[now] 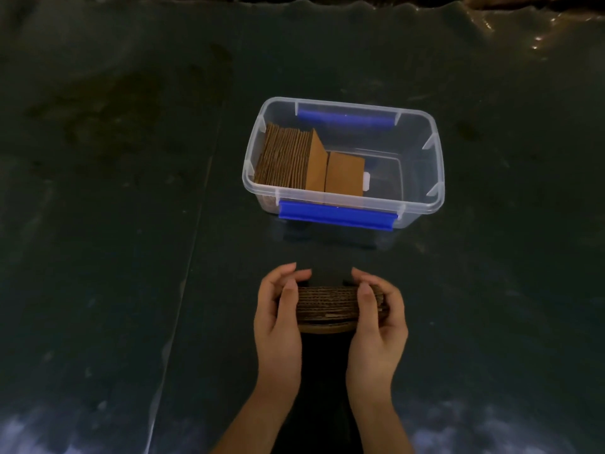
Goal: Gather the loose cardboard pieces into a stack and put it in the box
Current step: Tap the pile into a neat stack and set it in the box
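Note:
A stack of brown corrugated cardboard pieces [327, 304] is pressed between my two hands near the table's front, its layered edges facing me. My left hand [278, 317] grips its left end and my right hand [378, 319] grips its right end, fingers curled over the top. Beyond them stands a clear plastic box [435, 178] with blue latches on its near and far sides. Inside the box, at its left end, a row of cardboard pieces [288, 158] stands on edge, and a couple more lean beside it. The right half of the box holds nothing.
Everything sits on a dark glossy sheet [114, 191] covering the table, with a seam running diagonally down the left. At the far right back, the sheet's rumpled edge [523, 24] catches light.

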